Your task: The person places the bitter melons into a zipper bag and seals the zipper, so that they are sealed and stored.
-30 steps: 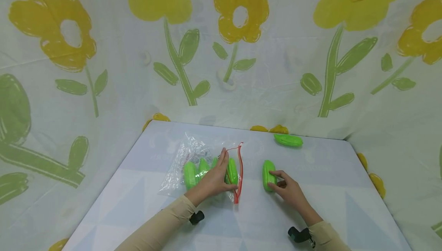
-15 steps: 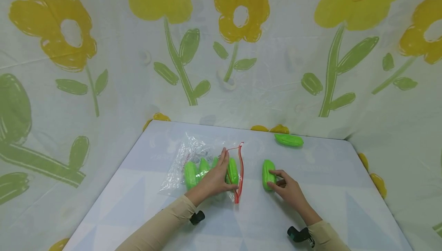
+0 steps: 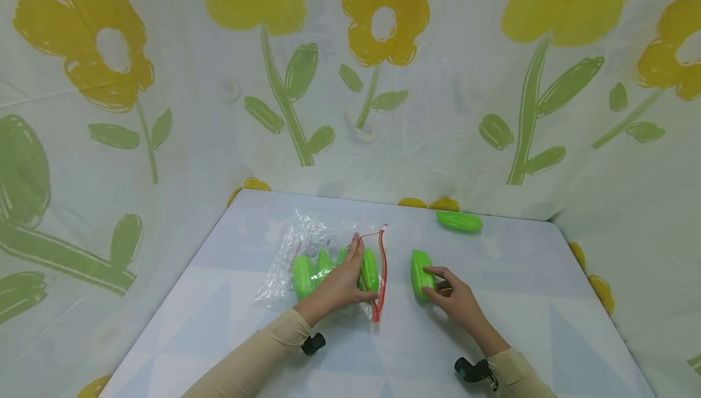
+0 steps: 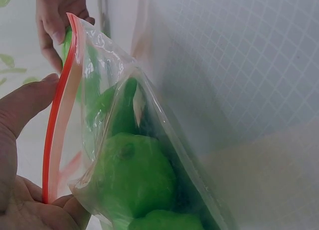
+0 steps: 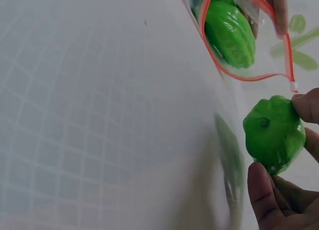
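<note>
A clear zip bag (image 3: 298, 233) with a red zip edge (image 3: 383, 264) lies left of centre on the table, several glossy green gourd-like vegetables (image 3: 302, 276) inside it. My left hand (image 3: 341, 279) holds the bag by its mouth, thumb and fingers apart along the red edge, as the left wrist view shows. Right of the mouth, my right hand (image 3: 456, 300) grips another green gourd (image 3: 420, 275) between thumb and fingers. In the right wrist view that gourd (image 5: 274, 132) shows its lobed end, apart from the bag. Part of the bagged gourds is hidden behind my left hand.
One more green gourd (image 3: 460, 221) lies near the table's back edge, right of centre. The pale table (image 3: 515, 300) is bounded by a flower-printed curtain (image 3: 427, 136) at the back and sides. A dark wrist camera (image 3: 472, 370) sits below my right hand.
My right hand has shifted slightly left with its gourd, nearer the bag, and the gourd has tilted a little. The left hand and bag stay in place.
</note>
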Tool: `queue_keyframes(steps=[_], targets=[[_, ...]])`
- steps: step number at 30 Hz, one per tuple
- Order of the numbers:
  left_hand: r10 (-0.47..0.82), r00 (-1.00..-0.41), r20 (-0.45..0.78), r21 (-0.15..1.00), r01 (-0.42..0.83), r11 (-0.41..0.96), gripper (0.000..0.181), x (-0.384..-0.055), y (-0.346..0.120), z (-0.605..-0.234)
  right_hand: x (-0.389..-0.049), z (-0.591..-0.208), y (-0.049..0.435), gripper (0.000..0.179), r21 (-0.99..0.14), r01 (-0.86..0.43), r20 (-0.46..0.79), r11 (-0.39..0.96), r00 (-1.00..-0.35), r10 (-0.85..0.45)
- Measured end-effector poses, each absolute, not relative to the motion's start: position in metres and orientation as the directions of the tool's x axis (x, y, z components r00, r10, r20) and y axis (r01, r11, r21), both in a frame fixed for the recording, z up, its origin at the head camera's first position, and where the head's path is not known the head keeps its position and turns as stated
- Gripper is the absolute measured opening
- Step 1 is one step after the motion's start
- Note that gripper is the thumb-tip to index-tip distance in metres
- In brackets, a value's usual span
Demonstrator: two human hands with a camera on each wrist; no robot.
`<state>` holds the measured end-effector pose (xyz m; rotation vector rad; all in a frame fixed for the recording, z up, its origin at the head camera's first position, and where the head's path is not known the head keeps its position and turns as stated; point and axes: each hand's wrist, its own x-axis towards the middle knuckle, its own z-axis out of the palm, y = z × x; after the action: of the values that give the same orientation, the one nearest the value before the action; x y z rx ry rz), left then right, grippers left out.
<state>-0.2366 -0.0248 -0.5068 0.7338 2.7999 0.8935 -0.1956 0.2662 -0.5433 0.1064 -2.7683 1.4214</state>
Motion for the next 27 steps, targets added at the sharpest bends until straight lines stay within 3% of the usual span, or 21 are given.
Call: queue_keyframes(steps=[27], targets=[[0.490, -0.870, 0.058, 0.568, 0.432, 0.700, 0.124, -0.236, -0.025, -0.507, -0.199, -0.540, 0.246, 0.047, -0.836, -0.328, 0.206, 0.440, -0.930, -0.304]])
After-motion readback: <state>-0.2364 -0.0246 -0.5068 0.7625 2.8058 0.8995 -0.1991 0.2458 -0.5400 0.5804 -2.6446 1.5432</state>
